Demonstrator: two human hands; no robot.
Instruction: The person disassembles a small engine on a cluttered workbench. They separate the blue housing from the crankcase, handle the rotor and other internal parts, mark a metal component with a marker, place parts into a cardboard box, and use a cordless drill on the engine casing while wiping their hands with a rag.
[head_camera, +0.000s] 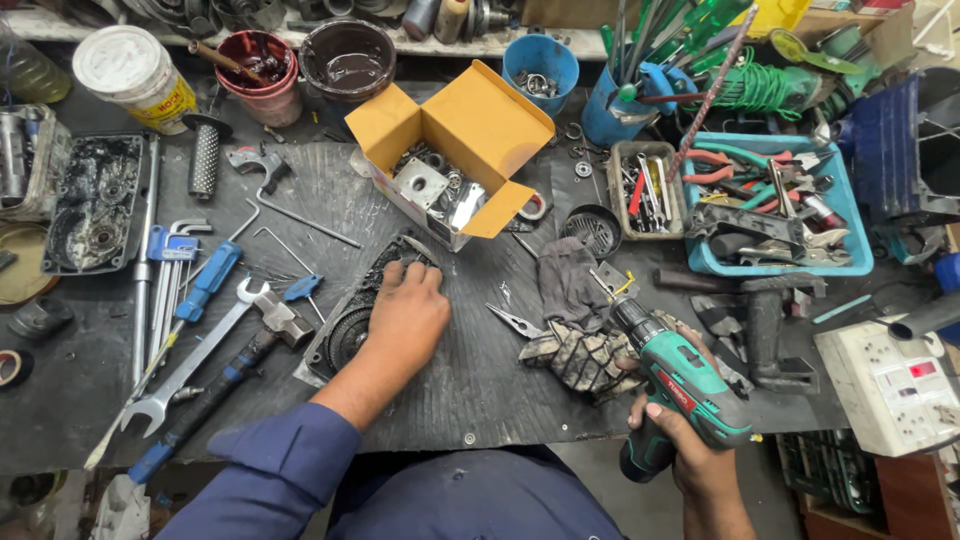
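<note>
My left hand (405, 318) lies palm down on a dark metal housing with a gear (345, 335) on the black rubber mat (480, 370), fingers curled over its top edge. Over the bench's front edge at the right, my right hand (690, 455) grips a green and black cordless drill (675, 375), its chuck pointing up and left towards a camouflage work glove (580, 358). Just behind the housing stands an open yellow cardboard box (455, 150) of metal parts.
A hammer (235, 365), spanners (185, 370) and hex keys (170, 250) lie at the left. Needle-nose pliers (515, 321) and a grey rag (568, 282) sit mid-bench. A blue tray of tools (775, 200), a power strip (890, 385), pots and cups crowd the right and back.
</note>
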